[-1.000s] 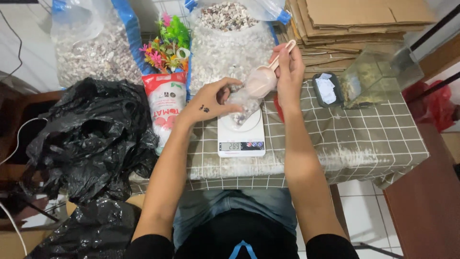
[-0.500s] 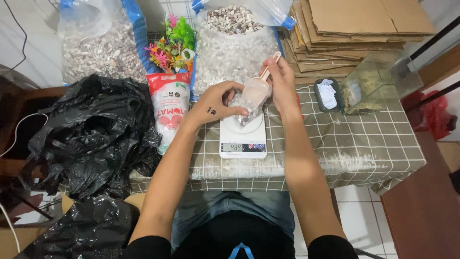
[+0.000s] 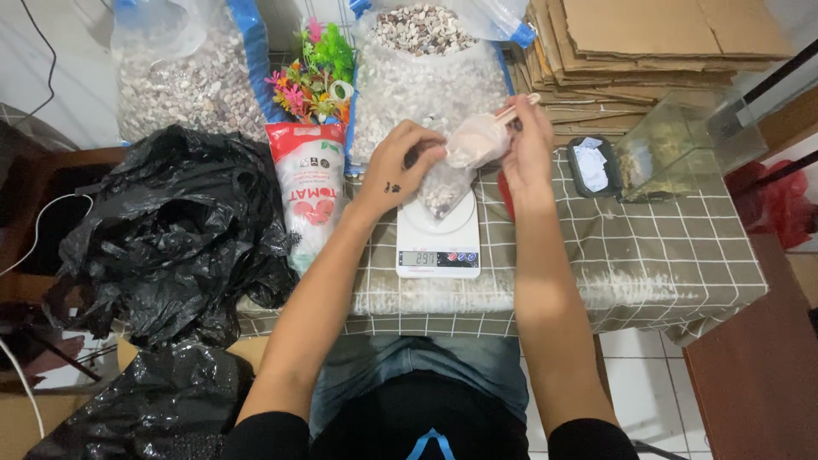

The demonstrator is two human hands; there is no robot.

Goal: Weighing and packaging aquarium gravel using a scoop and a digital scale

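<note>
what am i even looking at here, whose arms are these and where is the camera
The camera sits on a person's head and looks down, so the two bare arms reaching up the picture are that person's own; their lap is at the bottom. There is no machine here.

In front of them is a small table with a checked cloth. On it stands a white kitchen scale. The left hand holds open a small clear bag of pebbles that rests on the scale. The right hand holds a small scoop tipped over the bag's mouth.

Behind the scale stand two big sacks of pebbles, some colourful plastic plants and a red and white packet. Black plastic bags are heaped on the left; flat cardboard and a glass tank are on the right.
</note>
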